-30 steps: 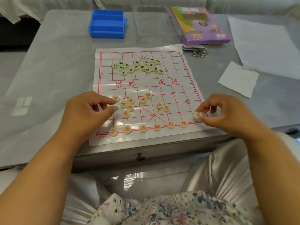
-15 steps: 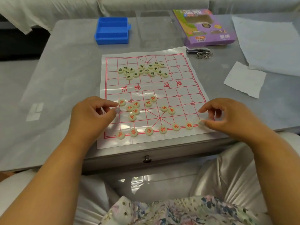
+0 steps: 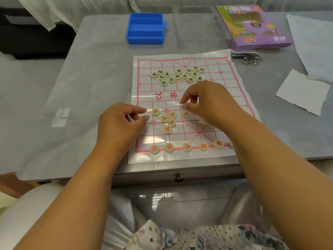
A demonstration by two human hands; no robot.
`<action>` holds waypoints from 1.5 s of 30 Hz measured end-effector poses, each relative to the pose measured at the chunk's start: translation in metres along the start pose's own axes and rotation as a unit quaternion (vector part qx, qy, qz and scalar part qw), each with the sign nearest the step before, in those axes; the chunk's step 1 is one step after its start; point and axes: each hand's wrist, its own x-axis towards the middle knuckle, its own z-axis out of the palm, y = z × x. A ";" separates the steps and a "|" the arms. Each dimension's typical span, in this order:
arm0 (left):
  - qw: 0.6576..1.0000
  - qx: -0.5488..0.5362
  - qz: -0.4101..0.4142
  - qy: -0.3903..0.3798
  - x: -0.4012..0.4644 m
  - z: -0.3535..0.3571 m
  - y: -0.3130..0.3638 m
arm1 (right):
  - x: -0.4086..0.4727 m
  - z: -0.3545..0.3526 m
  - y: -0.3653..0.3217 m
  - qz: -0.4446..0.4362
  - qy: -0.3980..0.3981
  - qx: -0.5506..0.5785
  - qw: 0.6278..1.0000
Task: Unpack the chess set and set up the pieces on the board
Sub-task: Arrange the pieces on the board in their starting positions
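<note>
The paper board (image 3: 144,158) with a red grid lies on the grey table. Several black-lettered pieces (image 3: 177,75) are heaped at its far side. Loose red-lettered pieces (image 3: 168,120) lie left of centre, and a row of red pieces (image 3: 187,147) lines the near edge. My left hand (image 3: 120,125) hovers at the board's left edge beside a red piece (image 3: 156,111), thumb and forefinger slightly apart, holding nothing. My right hand (image 3: 210,103) reaches over the board's middle, thumb and forefinger tips close together just above another red piece (image 3: 186,114). It hides the pieces beneath it.
A blue plastic tray (image 3: 145,28) and a clear lid (image 3: 194,27) sit beyond the board. The purple box (image 3: 252,29) lies far right, with metal rings (image 3: 252,59) below it. White paper (image 3: 302,92) lies to the right. A drawer knob (image 3: 178,176) marks the table's near edge.
My right hand left the board's near right corner and moved up and left to the middle of the board. My left hand stayed at the left edge.
</note>
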 end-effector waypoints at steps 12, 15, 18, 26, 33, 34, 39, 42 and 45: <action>1.000 -0.025 -0.009 0.015 0.001 0.000 0.002 | 0.032 0.040 -0.044 -0.090 -0.033 -0.060 0.994; 0.996 -0.077 -0.038 0.004 0.000 -0.004 0.008 | 0.028 0.019 -0.043 -0.099 -0.012 0.034 0.994; 0.937 -0.315 -0.140 -0.063 0.000 -0.008 0.020 | 0.022 -0.002 -0.046 -0.129 -0.003 0.096 0.987; 0.872 -0.447 -0.173 -0.101 -0.002 -0.009 0.030 | 0.013 -0.019 -0.029 -0.115 0.006 0.100 0.988; 0.884 -0.418 -0.178 -0.111 -0.004 -0.006 0.027 | -0.019 -0.042 0.039 0.067 0.017 0.063 0.996; 0.888 -0.412 -0.171 -0.112 -0.004 -0.006 0.027 | -0.024 -0.040 0.044 0.082 -0.001 0.057 0.995; 0.911 -0.373 -0.137 -0.111 -0.006 -0.003 0.028 | -0.041 -0.028 0.054 0.111 -0.064 0.049 0.990; 0.915 -0.365 -0.138 -0.107 -0.006 -0.002 0.027 | -0.041 -0.026 0.053 0.112 -0.063 0.051 0.990; 0.910 -0.377 -0.136 -0.108 -0.005 -0.004 0.026 | -0.037 -0.024 0.050 0.107 -0.058 0.048 0.991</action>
